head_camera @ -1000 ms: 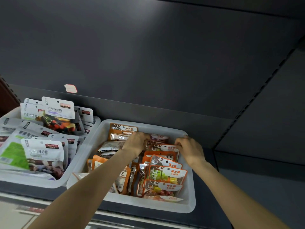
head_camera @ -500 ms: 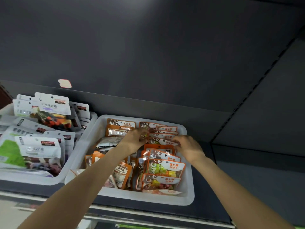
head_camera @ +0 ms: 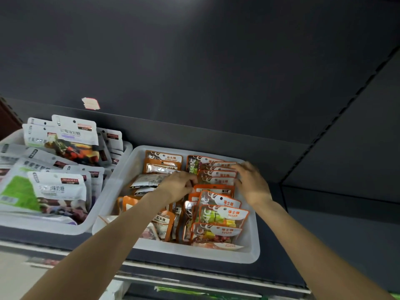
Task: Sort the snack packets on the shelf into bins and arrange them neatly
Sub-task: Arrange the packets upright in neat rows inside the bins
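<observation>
A white bin [head_camera: 252, 250] on the dark shelf holds orange snack packets in two rows. The right row of sugar packets [head_camera: 223, 215] stands overlapped from front to back; stone candy packets [head_camera: 162, 163] fill the left row. My left hand [head_camera: 178, 186] is in the middle of the bin, its fingers curled at the left edge of the back sugar packets. My right hand [head_camera: 252, 182] lies with straight fingers against the right side of those same packets. A second white bin [head_camera: 93, 210] to the left holds larger white packets [head_camera: 58, 189].
The dark shelf back wall [head_camera: 194, 72] rises right behind both bins, with a small taped label [head_camera: 91, 103] on it. A dark upright [head_camera: 346, 148] bounds the shelf bay on the right. The shelf's front edge [head_camera: 194, 271] runs below the bins.
The back sugar packets now stand in an even overlapped row. My right hand has moved back and right along that row; my left hand stays at its left edge.
</observation>
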